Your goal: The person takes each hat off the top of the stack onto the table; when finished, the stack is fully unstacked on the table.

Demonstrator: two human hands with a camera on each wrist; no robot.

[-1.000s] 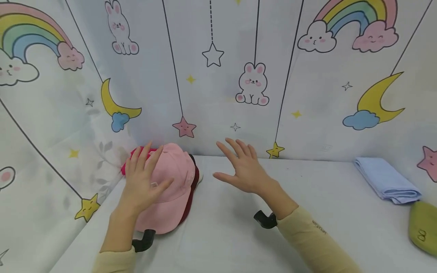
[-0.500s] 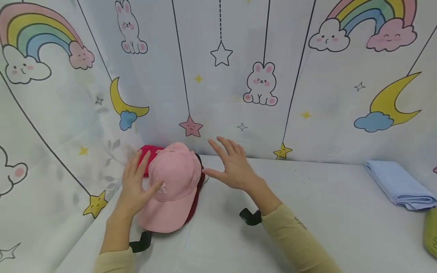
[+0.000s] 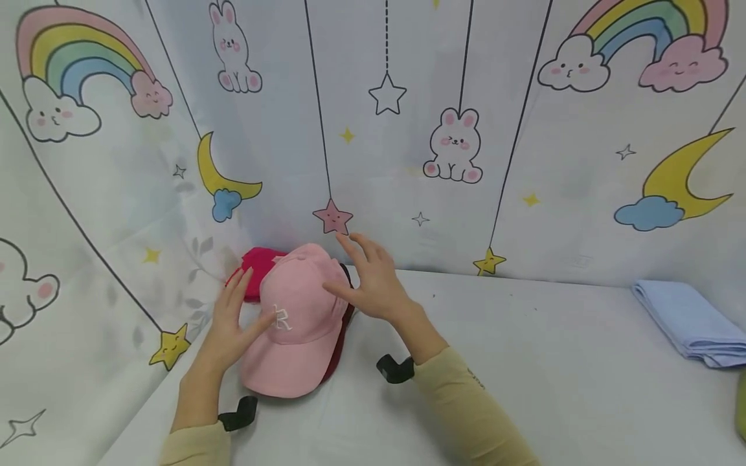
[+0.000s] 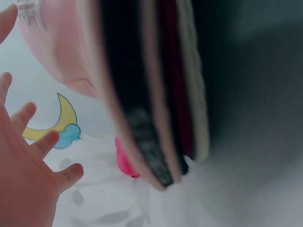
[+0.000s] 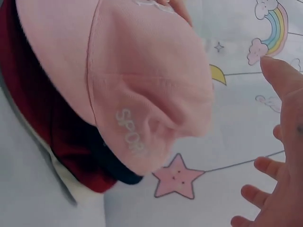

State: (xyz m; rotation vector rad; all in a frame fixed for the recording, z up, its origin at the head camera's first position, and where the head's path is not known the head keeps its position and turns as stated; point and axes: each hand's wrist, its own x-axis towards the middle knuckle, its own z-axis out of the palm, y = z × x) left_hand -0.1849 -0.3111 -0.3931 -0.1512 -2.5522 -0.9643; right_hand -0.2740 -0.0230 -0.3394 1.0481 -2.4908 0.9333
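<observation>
A pink baseball cap (image 3: 303,298) with a white letter on its front tops a stack of caps at the left of the table. In the right wrist view, dark blue, dark red and cream edges (image 5: 71,182) show beneath the pink cap (image 5: 142,80). My left hand (image 3: 230,330) is spread at the stack's left side, its thumb in front of the white letter; contact is unclear. At the upper right of the pink cap, my right hand (image 3: 375,278) is spread, fingers apart and thumb toward the crown. Neither hand grips anything.
A bright red-pink cap-like item (image 3: 259,268) lies behind the stack at the left. On the right of the white table (image 3: 495,362) is a folded light-blue cloth (image 3: 690,323). A green thing (image 3: 741,408) is cut off at the right edge. A patterned curtain (image 3: 396,149) stands behind.
My right hand has moved left to the pink cap. My left hand has shifted slightly down, uncovering more of the cap. The head view has turned a little left.
</observation>
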